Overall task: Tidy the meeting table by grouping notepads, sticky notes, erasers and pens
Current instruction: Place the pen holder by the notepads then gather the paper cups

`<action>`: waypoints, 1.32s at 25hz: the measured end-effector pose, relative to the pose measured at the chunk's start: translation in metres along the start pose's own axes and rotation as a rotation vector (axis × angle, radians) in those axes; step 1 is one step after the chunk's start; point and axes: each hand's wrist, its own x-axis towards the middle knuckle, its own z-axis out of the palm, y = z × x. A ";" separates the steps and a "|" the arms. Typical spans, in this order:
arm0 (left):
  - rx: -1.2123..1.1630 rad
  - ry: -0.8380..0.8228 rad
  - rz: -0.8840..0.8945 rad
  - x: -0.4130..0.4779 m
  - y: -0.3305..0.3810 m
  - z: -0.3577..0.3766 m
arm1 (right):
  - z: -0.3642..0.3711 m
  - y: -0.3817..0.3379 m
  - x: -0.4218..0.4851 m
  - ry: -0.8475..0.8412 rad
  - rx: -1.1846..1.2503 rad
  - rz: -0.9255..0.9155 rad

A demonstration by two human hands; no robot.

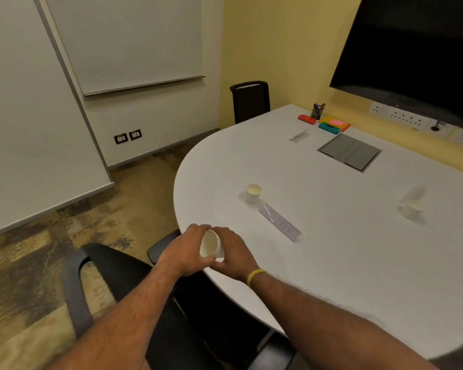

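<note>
Closest to me, above the black chair [112,276], my left hand [183,252] and right hand [233,256] both curl around one tilted paper cup [209,245] at the near edge of the table [332,263]. I judge a light one-handed hold best, so it does not crush. Further on, a second cup [253,193] stands beside a folded name card [280,222], ready for nesting, and at the far end the pens [317,110], red eraser [307,119], green eraser [328,128] and sticky notes [337,123] already sit close together.
</note>
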 end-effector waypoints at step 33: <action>0.584 -0.044 0.398 0.248 -0.355 -0.232 | 0.144 -0.058 0.226 0.714 0.314 0.883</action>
